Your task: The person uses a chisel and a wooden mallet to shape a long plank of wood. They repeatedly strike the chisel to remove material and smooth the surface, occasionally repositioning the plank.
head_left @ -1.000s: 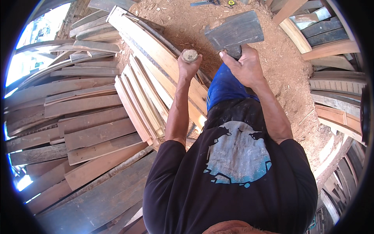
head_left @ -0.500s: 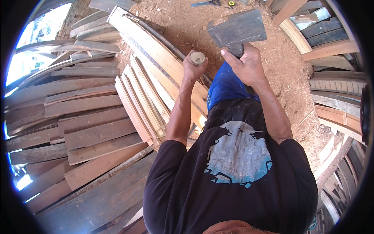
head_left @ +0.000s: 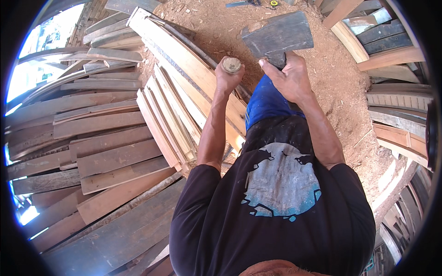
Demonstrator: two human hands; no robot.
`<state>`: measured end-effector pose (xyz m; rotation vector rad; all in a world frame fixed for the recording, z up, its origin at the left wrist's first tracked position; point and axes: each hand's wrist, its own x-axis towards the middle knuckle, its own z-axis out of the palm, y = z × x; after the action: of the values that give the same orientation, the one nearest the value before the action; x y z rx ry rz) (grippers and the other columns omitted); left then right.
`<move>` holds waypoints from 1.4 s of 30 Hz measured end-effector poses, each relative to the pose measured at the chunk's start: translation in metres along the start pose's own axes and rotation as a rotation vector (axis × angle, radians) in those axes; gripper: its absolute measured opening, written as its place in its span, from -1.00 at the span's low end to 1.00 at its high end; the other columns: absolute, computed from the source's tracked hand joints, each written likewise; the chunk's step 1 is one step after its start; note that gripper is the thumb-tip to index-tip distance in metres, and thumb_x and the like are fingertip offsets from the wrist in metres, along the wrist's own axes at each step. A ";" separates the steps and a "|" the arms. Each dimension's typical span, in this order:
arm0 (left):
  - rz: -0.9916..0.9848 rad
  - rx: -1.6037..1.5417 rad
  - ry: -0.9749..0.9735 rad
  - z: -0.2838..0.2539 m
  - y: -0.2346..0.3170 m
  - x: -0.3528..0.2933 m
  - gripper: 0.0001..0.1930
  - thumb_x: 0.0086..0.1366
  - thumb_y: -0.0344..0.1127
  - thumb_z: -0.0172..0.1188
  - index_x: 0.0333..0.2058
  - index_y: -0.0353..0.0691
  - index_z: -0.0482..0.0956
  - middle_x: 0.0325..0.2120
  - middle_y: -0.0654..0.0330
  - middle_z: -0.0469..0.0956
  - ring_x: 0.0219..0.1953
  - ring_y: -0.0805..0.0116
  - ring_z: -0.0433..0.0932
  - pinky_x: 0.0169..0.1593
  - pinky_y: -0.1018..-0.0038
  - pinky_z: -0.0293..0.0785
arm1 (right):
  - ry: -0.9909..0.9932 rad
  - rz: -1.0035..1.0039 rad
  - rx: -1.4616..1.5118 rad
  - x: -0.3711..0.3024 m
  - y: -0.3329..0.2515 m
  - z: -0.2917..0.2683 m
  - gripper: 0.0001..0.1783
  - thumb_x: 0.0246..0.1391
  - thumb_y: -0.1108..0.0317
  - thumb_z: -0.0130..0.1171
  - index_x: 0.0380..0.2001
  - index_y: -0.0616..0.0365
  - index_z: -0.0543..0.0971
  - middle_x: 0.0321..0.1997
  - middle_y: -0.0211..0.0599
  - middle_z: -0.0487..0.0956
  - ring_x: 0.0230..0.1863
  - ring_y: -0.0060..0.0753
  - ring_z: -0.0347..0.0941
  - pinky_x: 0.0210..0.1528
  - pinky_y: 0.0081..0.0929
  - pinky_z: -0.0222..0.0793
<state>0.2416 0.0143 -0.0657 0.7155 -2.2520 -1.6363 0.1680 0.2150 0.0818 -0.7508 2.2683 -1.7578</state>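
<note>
My left hand is closed around an upright chisel, of which only the round, worn wooden butt of the handle shows. The fist and forearm hide its blade. In my right hand is a wooden mallet with a dark, blocky head, gripped by its short visible handle with the thumb along it. The mallet head is up and to the right of the chisel butt, apart from it. Below my left hand lies a long pale board with a dark slot along it.
Several narrow pale strips lean left of my left forearm. Stacked weathered planks fill the left side, and more timber lies at the right. Sawdust and chips cover the ground. A handsaw and a yellow tape measure lie at the far edge.
The mallet head has shifted a little to the left and tilted slightly. My left hand with the chisel has moved slightly left and away from me.
</note>
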 end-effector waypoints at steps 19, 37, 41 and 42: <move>0.049 -0.045 0.074 -0.002 -0.011 0.000 -0.77 0.09 -0.43 0.38 -0.30 -0.25 0.52 -0.43 0.29 0.60 -0.35 0.56 0.55 -0.24 0.51 0.52 | -0.240 0.172 -0.337 -0.006 0.031 0.013 -0.62 0.08 0.12 0.24 -0.25 0.26 0.57 -0.41 0.17 0.61 -0.29 0.21 0.58 -0.18 -0.05 0.47; 0.030 -0.036 0.019 0.002 -0.002 -0.014 -0.78 0.10 -0.42 0.39 -0.37 -0.20 0.47 -0.51 0.36 0.53 -0.43 0.59 0.48 -0.32 0.55 0.47 | -0.070 0.108 -0.099 0.002 -0.004 -0.002 -0.69 0.09 0.32 0.30 -0.18 0.32 0.59 -0.30 -0.10 0.68 -0.28 -0.37 0.60 -0.15 -0.38 0.49; 0.043 -0.047 0.021 0.008 -0.007 -0.019 -0.77 0.10 -0.40 0.39 -0.36 -0.22 0.48 -0.51 0.34 0.54 -0.42 0.59 0.49 -0.32 0.54 0.48 | -0.118 0.039 -0.197 -0.004 0.009 0.008 -0.66 0.06 0.25 0.31 -0.23 0.33 0.59 -0.34 0.02 0.65 -0.29 -0.11 0.61 -0.18 -0.26 0.49; 0.053 -0.035 0.014 0.009 -0.009 -0.020 -0.78 0.10 -0.40 0.39 -0.36 -0.22 0.48 -0.51 0.34 0.55 -0.43 0.59 0.49 -0.32 0.54 0.48 | -0.110 0.010 -0.168 -0.007 0.010 0.011 -0.63 0.05 0.20 0.31 -0.27 0.35 0.59 -0.38 0.10 0.63 -0.30 0.05 0.60 -0.20 -0.18 0.48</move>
<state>0.2562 0.0300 -0.0758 0.6512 -2.2076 -1.6373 0.1756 0.2108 0.0684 -0.8422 2.3617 -1.4954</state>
